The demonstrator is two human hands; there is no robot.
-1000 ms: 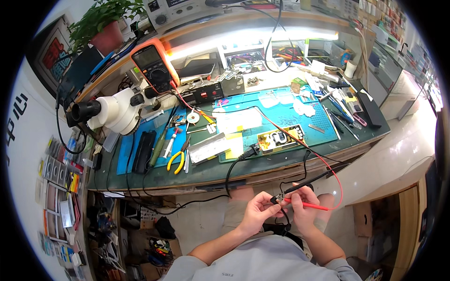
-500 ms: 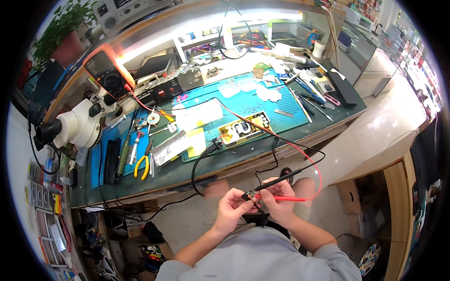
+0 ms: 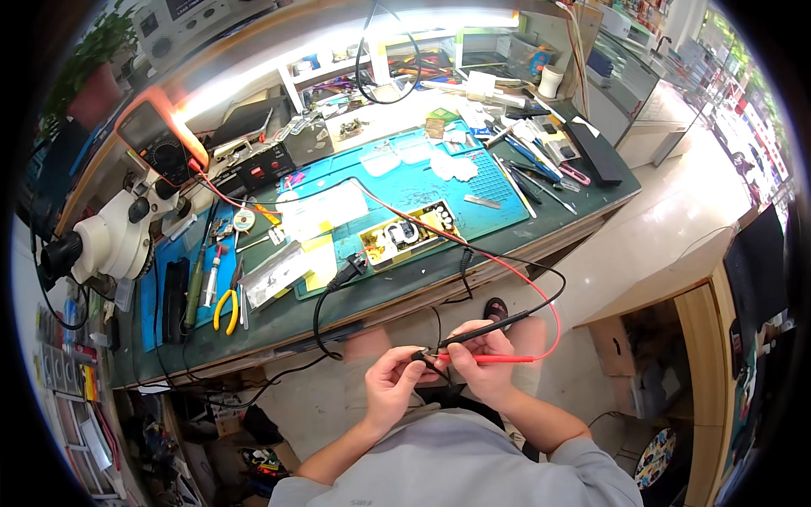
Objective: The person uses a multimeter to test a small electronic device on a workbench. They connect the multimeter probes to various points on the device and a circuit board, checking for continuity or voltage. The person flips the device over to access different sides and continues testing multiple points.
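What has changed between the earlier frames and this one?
The head view has swung right, so the bench and multimeter sit farther left in the picture. Nothing was taken hold of or let go. The left hand still holds a small black part; the right hand, the red probe and black probe.

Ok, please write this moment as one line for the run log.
left hand: holds black cable end | right hand: holds red probe and black probe | nearby: orange multimeter, yellow pliers, white microscope
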